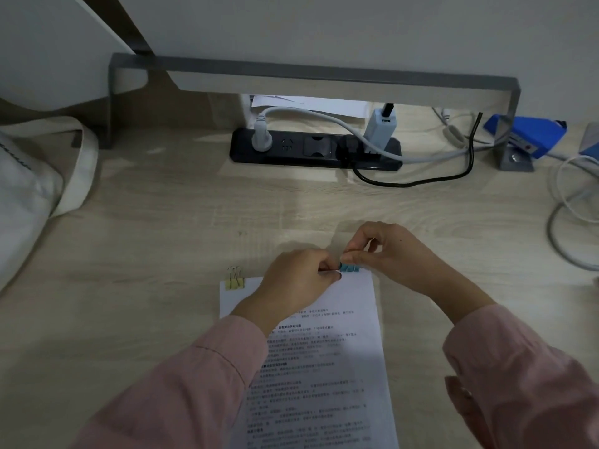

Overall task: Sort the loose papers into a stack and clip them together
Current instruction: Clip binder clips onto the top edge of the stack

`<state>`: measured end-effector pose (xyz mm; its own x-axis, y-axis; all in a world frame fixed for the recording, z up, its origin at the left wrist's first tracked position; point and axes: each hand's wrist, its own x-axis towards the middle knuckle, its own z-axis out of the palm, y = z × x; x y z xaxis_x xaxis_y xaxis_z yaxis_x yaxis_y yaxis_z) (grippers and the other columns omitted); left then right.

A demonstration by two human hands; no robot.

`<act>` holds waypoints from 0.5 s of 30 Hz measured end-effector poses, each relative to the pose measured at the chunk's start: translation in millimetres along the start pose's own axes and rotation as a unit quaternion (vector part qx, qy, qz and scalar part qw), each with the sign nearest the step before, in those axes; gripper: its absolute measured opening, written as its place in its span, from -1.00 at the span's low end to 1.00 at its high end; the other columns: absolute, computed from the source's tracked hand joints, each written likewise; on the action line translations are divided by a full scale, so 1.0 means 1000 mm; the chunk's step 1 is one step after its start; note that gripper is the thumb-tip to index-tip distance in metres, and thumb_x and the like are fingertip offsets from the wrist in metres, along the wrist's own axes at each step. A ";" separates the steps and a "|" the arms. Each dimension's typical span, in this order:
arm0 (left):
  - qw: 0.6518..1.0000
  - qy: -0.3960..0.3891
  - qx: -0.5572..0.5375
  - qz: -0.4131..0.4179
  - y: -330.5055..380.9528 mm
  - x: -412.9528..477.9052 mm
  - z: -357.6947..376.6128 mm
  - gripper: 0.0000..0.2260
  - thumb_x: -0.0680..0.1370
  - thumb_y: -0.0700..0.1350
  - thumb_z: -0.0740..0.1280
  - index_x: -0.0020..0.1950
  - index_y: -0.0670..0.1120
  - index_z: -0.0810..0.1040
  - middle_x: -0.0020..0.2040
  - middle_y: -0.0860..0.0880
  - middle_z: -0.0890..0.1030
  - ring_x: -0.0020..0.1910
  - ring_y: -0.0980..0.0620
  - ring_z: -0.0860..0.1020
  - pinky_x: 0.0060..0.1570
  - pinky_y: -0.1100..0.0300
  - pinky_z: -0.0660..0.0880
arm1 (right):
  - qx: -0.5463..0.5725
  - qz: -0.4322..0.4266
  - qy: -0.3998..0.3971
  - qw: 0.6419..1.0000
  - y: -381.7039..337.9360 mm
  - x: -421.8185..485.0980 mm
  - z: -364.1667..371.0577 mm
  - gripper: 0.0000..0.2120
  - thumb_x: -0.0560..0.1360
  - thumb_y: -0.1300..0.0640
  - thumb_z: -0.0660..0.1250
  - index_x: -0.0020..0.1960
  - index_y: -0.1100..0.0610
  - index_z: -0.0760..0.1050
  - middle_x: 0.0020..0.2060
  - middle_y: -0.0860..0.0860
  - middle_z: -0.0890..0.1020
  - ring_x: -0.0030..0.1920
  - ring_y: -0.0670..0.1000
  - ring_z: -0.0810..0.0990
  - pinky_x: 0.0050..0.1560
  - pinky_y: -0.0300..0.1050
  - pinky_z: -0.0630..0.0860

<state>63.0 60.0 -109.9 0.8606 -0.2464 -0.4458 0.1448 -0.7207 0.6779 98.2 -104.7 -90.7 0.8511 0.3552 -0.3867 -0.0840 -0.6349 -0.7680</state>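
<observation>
Papers lie stacked on the wooden desk, near edge, printed side up. Yellow binder clip sits on the top-left corner w/ wire handles up. Blue binder clip is at the top edge, right of centre. Left hand & right hand both pinch it, fingers curled tight. Black power strip sits well behind.

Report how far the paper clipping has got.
Done: the papers lie in one stack, with a yellow binder clip on the top left corner. In hand: the left hand and right hand work a blue binder clip at the top edge. Left: seat that clip and let go.
</observation>
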 end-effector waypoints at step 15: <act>0.999 -0.014 -0.032 0.023 -0.003 -0.001 -0.001 -0.87 0.47 -0.08 0.38 -0.01 -0.04 0.63 -0.03 0.03 0.64 -0.08 0.13 0.56 -0.10 0.35 0.41 | 0.001 0.028 -0.160 0.987 0.002 0.023 -0.016 -0.91 0.40 0.18 0.43 -0.28 0.08 0.58 -0.31 -0.06 0.60 -0.34 -0.31 0.50 -0.28 -0.53 0.38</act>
<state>61.8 62.9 -111.1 0.8536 -0.2964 -0.4285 0.1373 -0.6654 0.7338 126.4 -109.0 -93.0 0.6386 0.5180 -0.5690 -0.1268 -0.6585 -0.7418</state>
